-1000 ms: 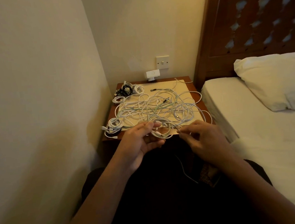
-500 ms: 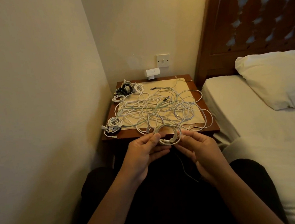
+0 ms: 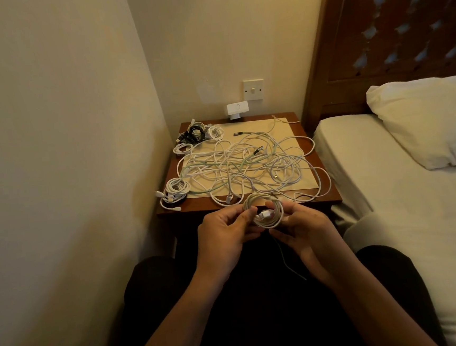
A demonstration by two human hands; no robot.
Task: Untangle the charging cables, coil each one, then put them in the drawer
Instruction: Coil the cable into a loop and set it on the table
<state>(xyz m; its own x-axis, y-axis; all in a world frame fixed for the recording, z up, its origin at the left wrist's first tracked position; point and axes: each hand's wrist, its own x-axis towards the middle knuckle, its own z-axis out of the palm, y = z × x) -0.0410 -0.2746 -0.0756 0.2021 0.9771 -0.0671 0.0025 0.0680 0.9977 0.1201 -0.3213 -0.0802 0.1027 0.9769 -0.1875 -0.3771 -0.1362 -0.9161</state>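
A small white coiled cable [image 3: 264, 208] hangs in front of the bedside table's near edge. My left hand [image 3: 224, 234] pinches its left side and my right hand [image 3: 303, 227] grips its right side. A white plug shows in the middle of the coil. One thin cable end trails down from my right hand over my lap. On the table lies a big tangle of white and pale green cables [image 3: 243, 168]. Finished coils sit at the left: a white coil [image 3: 174, 191] near the front, and black and white coils [image 3: 196, 135] at the back. The drawer is hidden.
The wooden bedside table [image 3: 331, 198] stands in the corner with a wall close on the left. A bed [image 3: 388, 186] with a pillow [image 3: 432, 122] is on the right. A white adapter [image 3: 237, 110] sits under a wall switch at the back.
Both hands have pulled the coil back from the tangle toward me, just off the table's front edge. The loops are now gathered into a tight ring between both hands.
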